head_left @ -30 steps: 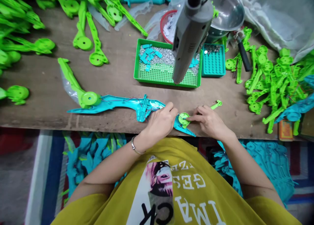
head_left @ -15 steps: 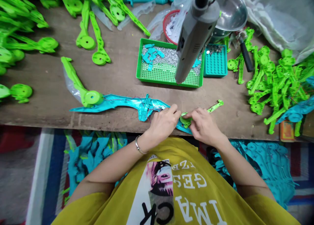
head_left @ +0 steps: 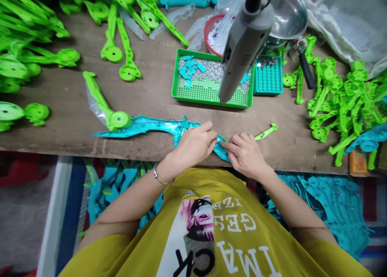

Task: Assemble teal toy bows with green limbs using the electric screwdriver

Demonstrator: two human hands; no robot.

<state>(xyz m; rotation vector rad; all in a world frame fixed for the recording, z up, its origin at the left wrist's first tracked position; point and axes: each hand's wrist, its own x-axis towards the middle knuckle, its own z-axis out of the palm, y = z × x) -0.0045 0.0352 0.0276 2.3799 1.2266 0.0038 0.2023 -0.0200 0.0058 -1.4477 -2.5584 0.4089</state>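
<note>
A long turquoise plastic shell [head_left: 160, 125], bow-shaped with its hollow side up, lies along the table's front edge. My left hand [head_left: 196, 143] is over its right half, fingers pinched together; what they hold is hidden. Beside it my right hand [head_left: 246, 154] is closed at the shell's right end, on a green plastic arm [head_left: 266, 132] whose tip sticks out to the right. The round end of that arm is hidden by my fingers. Another green arm [head_left: 101, 101] with a round hub sits on the shell's left end. Thin dark wires run inside the shell.
Behind the shell stands a green tray [head_left: 211, 99] of screws and small turquoise pieces, with a grey electric screwdriver [head_left: 243, 47] hanging over it. A teal box [head_left: 268, 77] adjoins. Green arms are heaped left [head_left: 18, 31] and right [head_left: 341, 103]. Turquoise shells [head_left: 329, 204] are stacked below the table.
My left hand has shifted slightly left and up over the shell, covering more of its middle. My right fingers now cover the green arm's round end. The view has shifted a little.
</note>
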